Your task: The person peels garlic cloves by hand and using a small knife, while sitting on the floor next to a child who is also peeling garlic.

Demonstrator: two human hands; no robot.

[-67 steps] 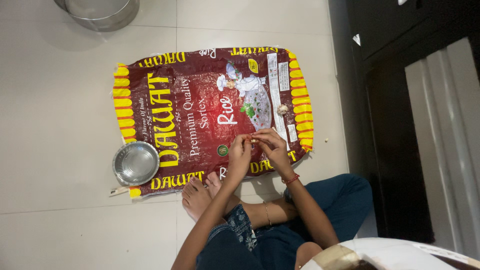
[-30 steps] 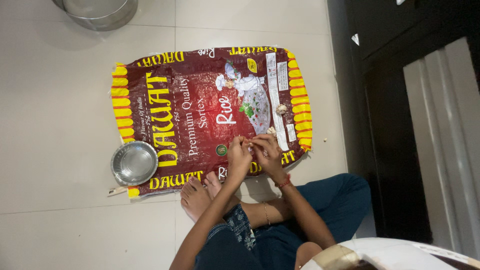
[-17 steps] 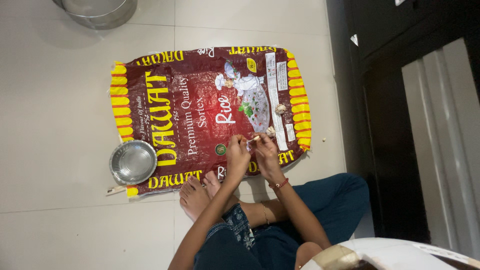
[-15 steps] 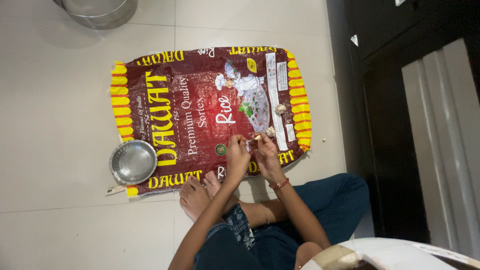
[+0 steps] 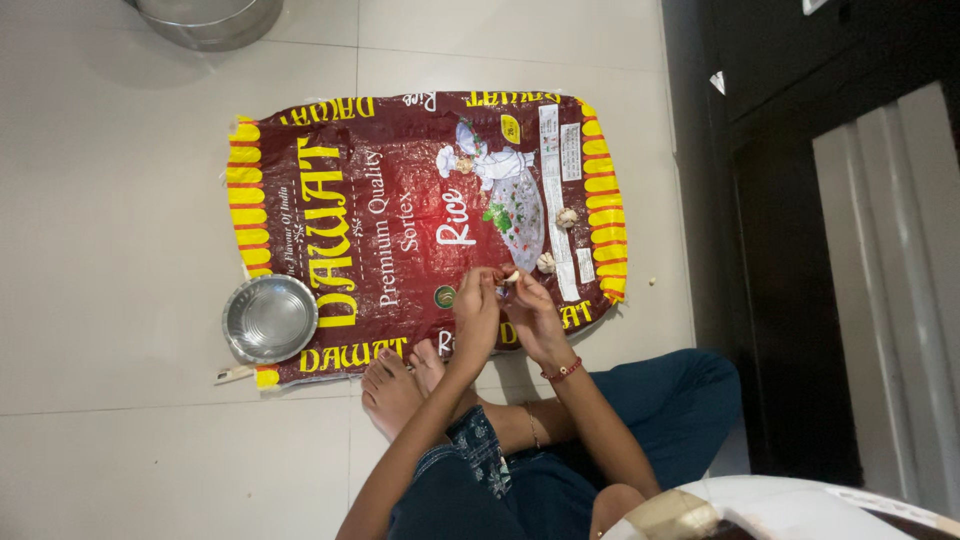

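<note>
Both hands (image 5: 505, 300) pinched on small pale garlic clove (image 5: 511, 277) over glossy woven sack (image 5: 400, 200).

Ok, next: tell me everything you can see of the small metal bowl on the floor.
The small metal bowl is round, shallow and silvery, like steel, with a rolled rim and ringed inside. It stands upright and looks empty. It sits on the tiled floor, overlapping the near left corner of the maroon and yellow sack. Neither hand touches it.
</note>
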